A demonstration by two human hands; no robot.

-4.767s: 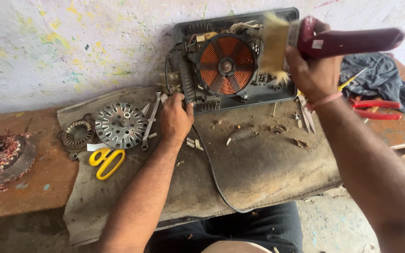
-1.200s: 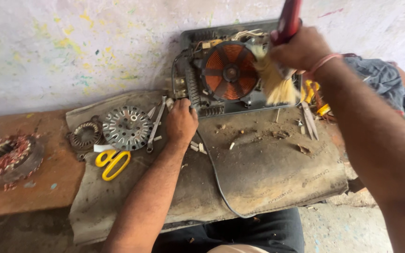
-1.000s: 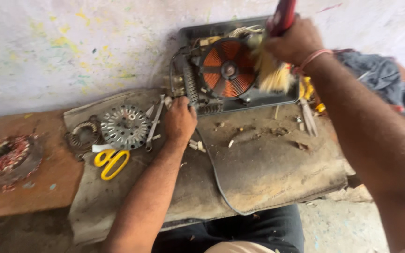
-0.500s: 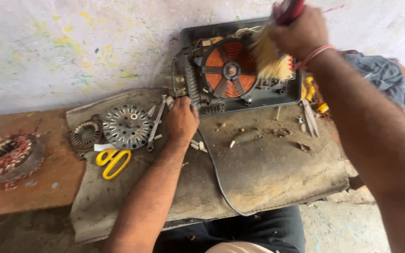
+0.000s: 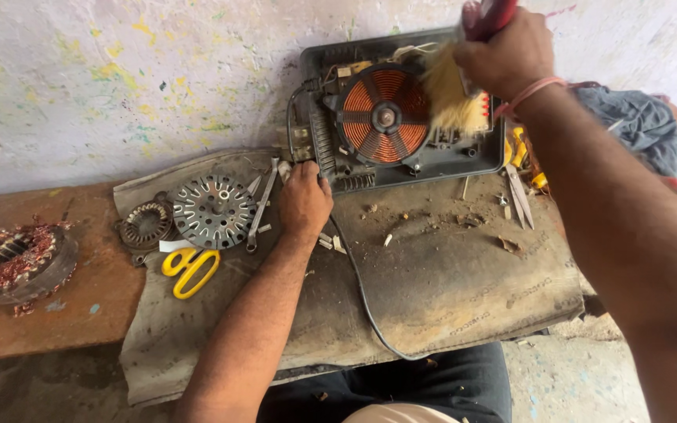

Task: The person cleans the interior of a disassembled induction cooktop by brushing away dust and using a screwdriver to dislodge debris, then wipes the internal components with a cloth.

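The right hand (image 5: 507, 53) is wrapped in a fist around the red handle of a brush (image 5: 464, 74) at the top of the view. The brush's long axis runs steeply, handle up and away, pale bristles pointing down and towards the left, where they splay against the right side of the orange coil (image 5: 384, 117). That round coil sits in an opened dark cooker (image 5: 401, 110), which stands tilted up against the stained wall (image 5: 119, 70) with its inside facing the camera.

The left hand (image 5: 305, 200) rests palm down on the grey cloth (image 5: 448, 290), fingers curled together against the cooker's lower left corner, well below and to the left of the brush. A black cord (image 5: 358, 290) runs from that corner down across the cloth.

Just left of this hand lie a wrench (image 5: 262, 205), a round slotted metal disc (image 5: 213, 211), a smaller ribbed ring (image 5: 144, 225) and yellow-handled scissors (image 5: 188, 266). Farther left on the brown surface (image 5: 64, 313) sits a copper-wound motor part (image 5: 13, 262). A blue rag (image 5: 652, 141) lies at the far right.
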